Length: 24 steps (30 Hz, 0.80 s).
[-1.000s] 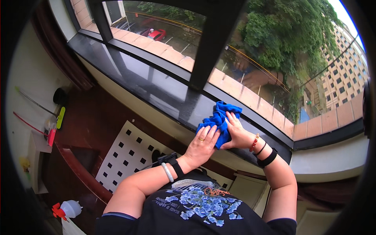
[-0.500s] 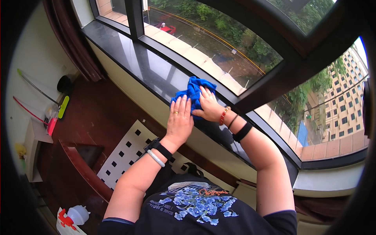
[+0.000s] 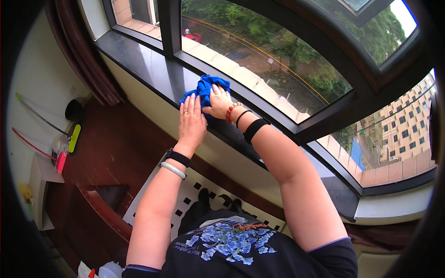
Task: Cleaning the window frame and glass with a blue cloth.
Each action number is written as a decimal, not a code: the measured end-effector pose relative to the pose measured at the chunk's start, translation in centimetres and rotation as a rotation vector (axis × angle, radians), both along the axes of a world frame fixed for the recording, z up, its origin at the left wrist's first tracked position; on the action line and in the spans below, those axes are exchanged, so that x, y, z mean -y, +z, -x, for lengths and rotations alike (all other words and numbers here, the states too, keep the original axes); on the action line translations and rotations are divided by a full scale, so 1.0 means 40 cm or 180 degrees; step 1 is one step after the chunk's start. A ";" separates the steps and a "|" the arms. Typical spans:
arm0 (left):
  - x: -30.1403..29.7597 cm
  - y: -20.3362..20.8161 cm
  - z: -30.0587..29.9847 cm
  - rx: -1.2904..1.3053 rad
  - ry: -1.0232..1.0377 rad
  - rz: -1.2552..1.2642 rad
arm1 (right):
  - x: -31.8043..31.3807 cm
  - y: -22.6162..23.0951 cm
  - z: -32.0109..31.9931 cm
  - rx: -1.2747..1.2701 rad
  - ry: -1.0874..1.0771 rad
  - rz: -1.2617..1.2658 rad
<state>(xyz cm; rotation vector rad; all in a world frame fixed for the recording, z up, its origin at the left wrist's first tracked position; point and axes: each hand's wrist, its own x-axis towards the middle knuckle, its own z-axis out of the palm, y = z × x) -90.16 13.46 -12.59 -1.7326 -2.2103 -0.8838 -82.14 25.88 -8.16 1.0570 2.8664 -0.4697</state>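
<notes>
A dark, glossy window sill (image 3: 134,58) runs slantwise below the window, its outer edge along the frame and its inner edge facing the room. Pale patches of light shine on its surface toward the left end. A bunched blue cloth (image 3: 206,85) lies across it, left of its middle, reaching from the outer edge nearly to the inner one. Below spreads a red-brown floor (image 3: 116,143), scuffed in places. Nearer the sill's wall is a white patch with black squares (image 3: 178,197), mat or tile being unclear; dark shoes (image 3: 204,195) stand on it.
</notes>
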 end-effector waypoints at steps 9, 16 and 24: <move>0.109 0.012 -0.172 0.0434 -0.0729 -0.0282 | 0.106 -0.029 -0.280 -0.0677 0.0511 -0.0356; 0.191 -0.035 -0.398 0.0138 -0.2191 -0.0493 | 0.345 0.034 -0.653 -0.0501 -0.0274 -0.0452; 0.145 -0.051 -0.486 -0.0230 -0.2526 -0.0858 | 0.419 0.013 -0.753 -0.0290 -0.1029 -0.0997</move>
